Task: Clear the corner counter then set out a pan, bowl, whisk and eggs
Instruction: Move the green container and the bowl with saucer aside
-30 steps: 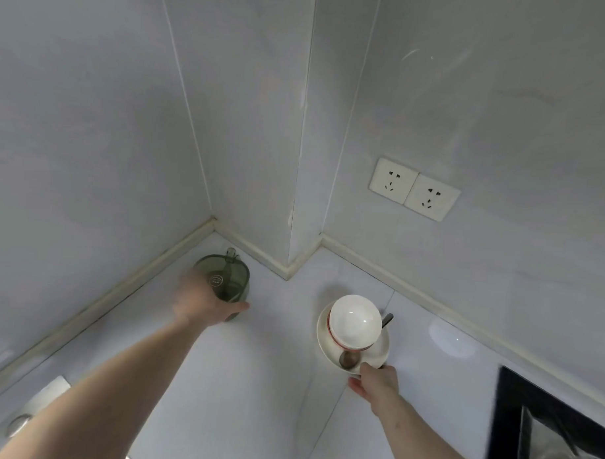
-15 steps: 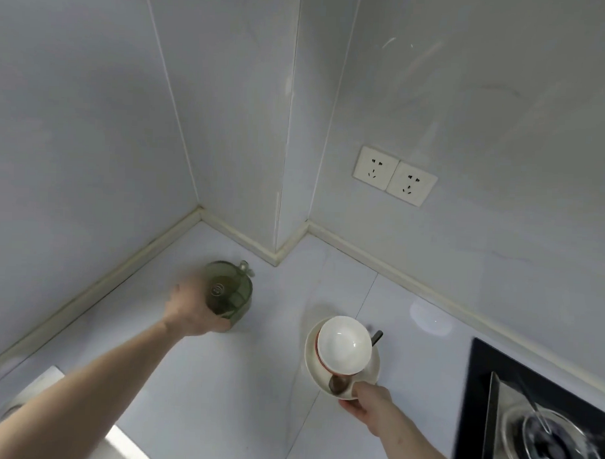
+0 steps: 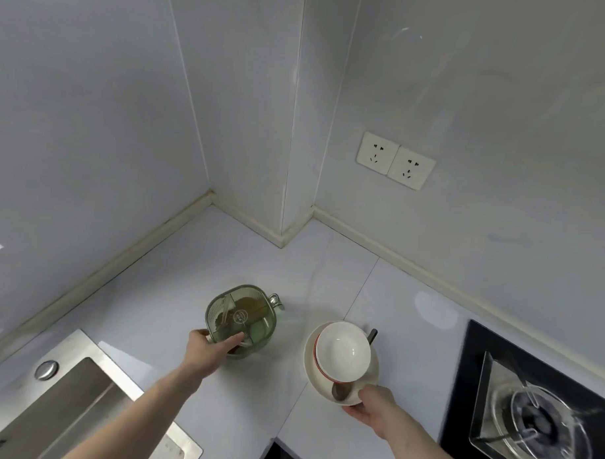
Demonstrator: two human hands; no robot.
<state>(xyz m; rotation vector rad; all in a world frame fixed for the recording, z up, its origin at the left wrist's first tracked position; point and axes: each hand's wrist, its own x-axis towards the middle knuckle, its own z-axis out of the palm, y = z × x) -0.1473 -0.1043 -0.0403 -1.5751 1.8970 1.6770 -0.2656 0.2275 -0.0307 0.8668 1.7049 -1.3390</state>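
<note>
- Plate (image 3: 323, 377) with a white bowl (image 3: 343, 351) on it sits right of centre on the table (image 3: 161, 313), near the front edge; whether the plate rests on the surface or is lifted cannot be told.
- A spoon (image 3: 340, 391) lies on the plate under the bowl, its handle poking out at the far right.
- The right hand (image 3: 373, 408) is closed on the plate's near rim, thumb on top.
- A green jar (image 3: 241, 318) stands just left of the plate, apart from it, with a small clasp on its far right side.
- The left hand (image 3: 209, 349) is wrapped around the jar's near side, fingers (image 3: 233, 340) pressed on its wall.
- A steel sink (image 3: 82, 393) lies near left; a gas hob (image 3: 534, 412) near right.
- Two sockets (image 3: 396, 160) sit on the far right wall.
</note>
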